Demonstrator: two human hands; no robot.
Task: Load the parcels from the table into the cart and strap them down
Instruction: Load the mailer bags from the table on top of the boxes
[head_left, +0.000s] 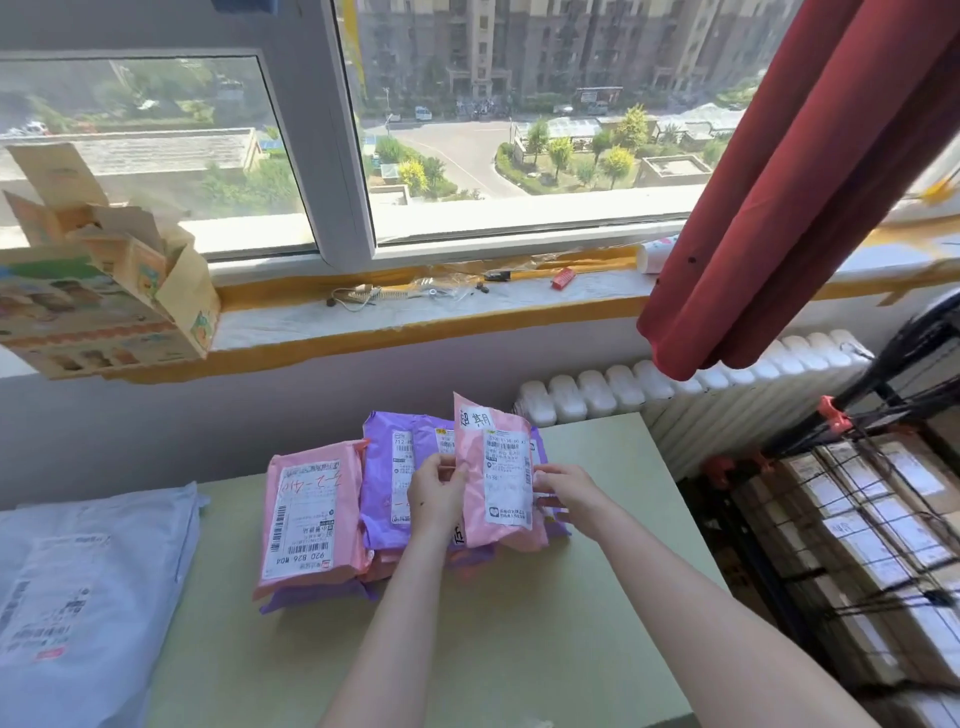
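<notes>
Step in hand: pick-up, first half of a load cycle. The person has one pink mailer (498, 467) lifted off the stack of pink and purple mailers (384, 483) and stands it upright just above the stack's right side, label facing the camera. Probably reading the label before moving it.

Left hand (436, 491): fingers (457, 475) curled, pinching the mailer's left edge, thumb in front. Right hand (563, 491): fingers (545, 472) only slightly bent, closed lightly on the right edge. How far they wrap behind it can't be seen.

The stack sits on the counter (519, 623), its bottom layers splayed toward the camera. Left of the stack lies a larger pale poly bag (88, 571), untouched.

The cart (779, 597) is well to the right of the stack, off the counter edge and lower. It carries brown boxes (857, 525) under black elastic cords (883, 462) with orange hooks.

Next move, as a judgement: swing the mailer right and down to the cart. The cords look already stretched over the load, so they likely need unhooking or lifting first. The mailer is soft and slick, so it could slip between the boxes.
</notes>
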